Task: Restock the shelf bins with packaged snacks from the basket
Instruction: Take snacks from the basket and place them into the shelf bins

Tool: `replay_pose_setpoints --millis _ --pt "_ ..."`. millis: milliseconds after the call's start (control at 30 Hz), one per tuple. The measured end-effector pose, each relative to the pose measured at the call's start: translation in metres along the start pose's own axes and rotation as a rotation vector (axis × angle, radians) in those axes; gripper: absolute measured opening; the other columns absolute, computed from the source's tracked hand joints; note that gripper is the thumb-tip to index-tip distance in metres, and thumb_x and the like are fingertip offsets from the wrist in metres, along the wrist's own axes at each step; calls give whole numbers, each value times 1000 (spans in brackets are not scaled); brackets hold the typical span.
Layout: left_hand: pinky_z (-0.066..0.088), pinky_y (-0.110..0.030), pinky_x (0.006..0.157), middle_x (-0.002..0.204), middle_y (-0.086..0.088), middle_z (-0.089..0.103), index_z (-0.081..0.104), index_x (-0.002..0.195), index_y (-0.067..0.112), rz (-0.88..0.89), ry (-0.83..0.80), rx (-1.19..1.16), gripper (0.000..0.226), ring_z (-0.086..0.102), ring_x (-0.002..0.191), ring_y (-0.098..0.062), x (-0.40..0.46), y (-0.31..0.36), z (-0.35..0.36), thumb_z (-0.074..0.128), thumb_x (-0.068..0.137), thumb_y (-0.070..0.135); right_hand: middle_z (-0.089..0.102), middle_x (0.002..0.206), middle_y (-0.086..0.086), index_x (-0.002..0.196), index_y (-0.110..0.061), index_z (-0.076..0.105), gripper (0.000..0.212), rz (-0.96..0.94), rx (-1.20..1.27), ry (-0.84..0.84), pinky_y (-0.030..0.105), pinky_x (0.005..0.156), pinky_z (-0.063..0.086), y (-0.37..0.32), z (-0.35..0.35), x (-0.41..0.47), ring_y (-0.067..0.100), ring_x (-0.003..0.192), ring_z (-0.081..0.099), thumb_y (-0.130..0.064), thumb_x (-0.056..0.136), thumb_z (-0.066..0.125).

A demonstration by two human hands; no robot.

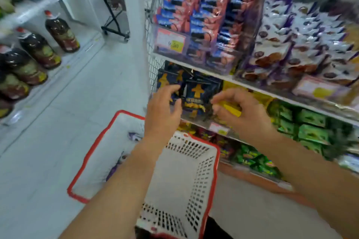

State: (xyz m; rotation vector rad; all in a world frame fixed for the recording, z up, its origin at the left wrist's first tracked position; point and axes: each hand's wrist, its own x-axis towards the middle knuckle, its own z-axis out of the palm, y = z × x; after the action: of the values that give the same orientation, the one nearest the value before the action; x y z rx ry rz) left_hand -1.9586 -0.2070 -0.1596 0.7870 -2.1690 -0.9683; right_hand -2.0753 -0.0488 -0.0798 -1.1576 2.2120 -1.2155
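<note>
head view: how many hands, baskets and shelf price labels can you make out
hands: 2, left hand and right hand
basket: 1, white with a red rim
price labels: 3 plainly showing
total: 6

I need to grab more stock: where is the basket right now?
In the head view, the basket sits low at centre, under both forearms, in front of the shelf's lower rows and just below the hands.
</note>
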Motion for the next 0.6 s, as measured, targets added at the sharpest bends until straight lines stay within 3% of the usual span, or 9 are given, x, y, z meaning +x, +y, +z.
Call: replay_pose_setpoints --millis 100,300,400,500,600 --pt "44 -35 95 120 -3 64 64 120 16 -317 -78 145 30 56 111 -24 -57 -78 -42 60 92 7 64 88 -19 95 -31 64 12 116 19 -299 17 79 47 33 86 -18 0 87 61 -21 90 69" --pt "41 -44 102 124 -6 64 65 119 18 -443 -153 418 32 53 115 -30 -123 -192 -119 59 88 11 64 96 -3 97 -30 61 14 453 47 -788 40 91 51 98 248 -33 18 92 62 -33 86 69" --pt "35 -36 108 132 -1 56 57 132 19 -492 -198 345 43 47 123 -21 -137 -218 -133 62 91 6 57 111 3 109 -22 59 21 396 -53 -919 43 98 46 123 313 -27 20 102 57 -20 90 68" --pt "33 -27 108 130 15 48 50 138 22 -571 -207 212 45 43 121 -5 -144 -231 -135 59 95 12 48 133 10 130 -11 55 37 347 -161 -1054 34 99 43 134 363 -14 28 116 54 -17 94 63" --pt "37 -18 104 123 15 59 51 134 24 -637 -142 79 45 52 117 -2 -147 -236 -133 61 93 8 48 140 21 131 0 53 41 348 -266 -1153 40 100 42 136 402 -6 36 122 51 -20 96 59"
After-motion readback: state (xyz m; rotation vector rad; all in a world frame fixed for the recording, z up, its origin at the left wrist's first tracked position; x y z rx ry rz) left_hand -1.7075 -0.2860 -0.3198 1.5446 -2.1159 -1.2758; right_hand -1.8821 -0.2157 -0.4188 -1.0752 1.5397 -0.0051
